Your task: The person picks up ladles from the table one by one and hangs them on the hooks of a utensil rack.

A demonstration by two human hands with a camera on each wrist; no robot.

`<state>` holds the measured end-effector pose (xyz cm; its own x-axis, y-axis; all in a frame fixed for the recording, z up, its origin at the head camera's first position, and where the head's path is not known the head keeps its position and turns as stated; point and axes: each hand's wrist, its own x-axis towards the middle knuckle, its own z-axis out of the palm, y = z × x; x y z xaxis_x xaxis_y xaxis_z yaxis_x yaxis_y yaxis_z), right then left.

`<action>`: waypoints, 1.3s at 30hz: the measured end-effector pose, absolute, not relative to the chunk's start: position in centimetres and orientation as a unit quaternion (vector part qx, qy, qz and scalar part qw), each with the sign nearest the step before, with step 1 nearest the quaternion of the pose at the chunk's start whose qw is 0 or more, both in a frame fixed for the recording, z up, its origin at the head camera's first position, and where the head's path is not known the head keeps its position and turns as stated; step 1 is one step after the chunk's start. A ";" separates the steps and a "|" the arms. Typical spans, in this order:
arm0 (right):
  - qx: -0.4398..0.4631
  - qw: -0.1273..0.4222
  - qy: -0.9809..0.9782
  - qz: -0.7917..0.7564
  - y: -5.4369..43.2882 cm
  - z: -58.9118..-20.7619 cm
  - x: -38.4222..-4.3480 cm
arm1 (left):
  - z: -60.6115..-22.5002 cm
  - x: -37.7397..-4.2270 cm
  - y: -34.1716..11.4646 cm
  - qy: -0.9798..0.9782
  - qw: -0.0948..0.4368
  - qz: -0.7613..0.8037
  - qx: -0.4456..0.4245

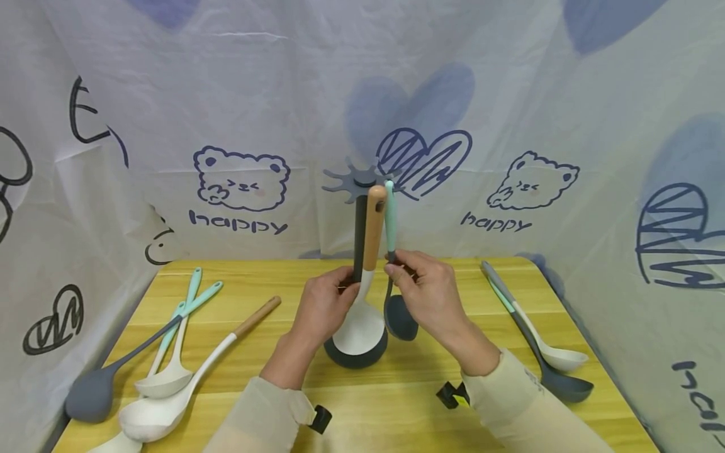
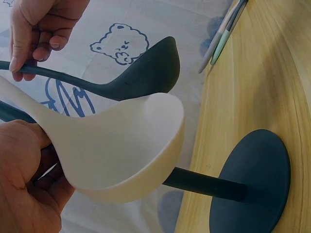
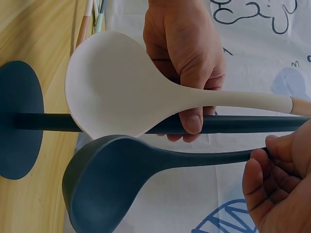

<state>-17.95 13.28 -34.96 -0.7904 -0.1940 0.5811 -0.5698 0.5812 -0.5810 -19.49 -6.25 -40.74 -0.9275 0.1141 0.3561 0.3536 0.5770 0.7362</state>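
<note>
Both forearms wear pale beige sleeves (image 1: 272, 412), each with a small black wrist-mounted camera (image 1: 320, 418).

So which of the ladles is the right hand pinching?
The dark grey ladle with the mint handle, hanging on the stand; the right hand pinches its neck, beside the white wooden-handled ladle.

The head view looks forward and down across the table (image 1: 396, 402) from above. Each wrist view sits close, turned sideways, facing the stand (image 2: 252, 184) and both ladles. All three views share the stand.
</note>
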 end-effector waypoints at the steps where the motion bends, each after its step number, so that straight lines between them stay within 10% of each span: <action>1: 0.222 0.234 -0.858 0.400 13.3 -35.0 -18.0 | -40.8 -19.5 -6.2 -0.878 0.138 -0.439 -0.135; 39: 0.138 0.244 -0.882 0.378 18.5 -37.7 -18.8 | -40.7 -19.6 -6.3 -0.879 0.128 -0.441 -0.127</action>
<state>-18.84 18.46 -37.66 -0.8426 -0.0587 0.5353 -0.4283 0.6755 -0.6002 -19.56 -6.31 -40.71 -0.9351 0.1101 0.3368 0.3357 0.5792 0.7429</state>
